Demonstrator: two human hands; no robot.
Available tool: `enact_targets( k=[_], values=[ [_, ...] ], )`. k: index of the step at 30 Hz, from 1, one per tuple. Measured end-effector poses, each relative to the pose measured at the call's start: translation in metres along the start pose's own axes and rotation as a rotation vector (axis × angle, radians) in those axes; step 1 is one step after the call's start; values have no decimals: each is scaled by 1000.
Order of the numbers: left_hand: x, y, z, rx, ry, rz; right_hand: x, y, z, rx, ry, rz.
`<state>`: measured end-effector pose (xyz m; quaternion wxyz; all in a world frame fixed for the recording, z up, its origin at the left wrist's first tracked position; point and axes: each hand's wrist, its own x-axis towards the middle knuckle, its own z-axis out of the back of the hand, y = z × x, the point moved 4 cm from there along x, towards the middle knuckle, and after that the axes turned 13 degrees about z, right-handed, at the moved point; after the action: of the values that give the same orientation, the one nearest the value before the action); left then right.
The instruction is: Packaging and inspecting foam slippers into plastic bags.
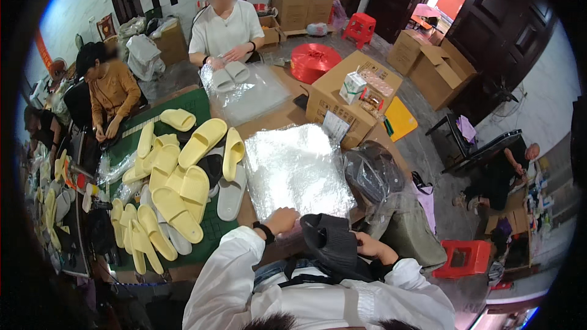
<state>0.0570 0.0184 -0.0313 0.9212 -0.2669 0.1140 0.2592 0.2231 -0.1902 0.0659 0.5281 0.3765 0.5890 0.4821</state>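
My right hand (374,248) is closed on a pair of black slippers (330,241), held close to my body at the table's near edge. My left hand (282,221) has its fingers curled at the near edge of a stack of clear, shiny plastic bags (296,171), pinching the plastic; its fingertips are partly hidden. The stack lies flat in front of me. To its left, a loose heap of pale yellow slippers (183,192) covers a green mat (195,102), with a grey slipper (231,195) along the heap's right side.
A cardboard box (351,95) with small packets on top stands beyond the bags. Dark items in clear plastic (374,171) lie to the right. Across the table a person (226,30) handles light slippers (230,76); another (113,91) works at left. A red stool (461,258) stands at right.
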Motion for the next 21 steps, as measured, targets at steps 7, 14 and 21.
enact_targets(
  k=[7,14,21],
  values=[
    [-4,0,19,-403,-488,237,24,3,-7,-174,184,162],
    [-7,-6,41,-266,-394,-23,49,2,16,-841,-142,247],
    [-20,-10,38,-481,-438,223,60,20,19,-1274,-315,375]
  ],
)
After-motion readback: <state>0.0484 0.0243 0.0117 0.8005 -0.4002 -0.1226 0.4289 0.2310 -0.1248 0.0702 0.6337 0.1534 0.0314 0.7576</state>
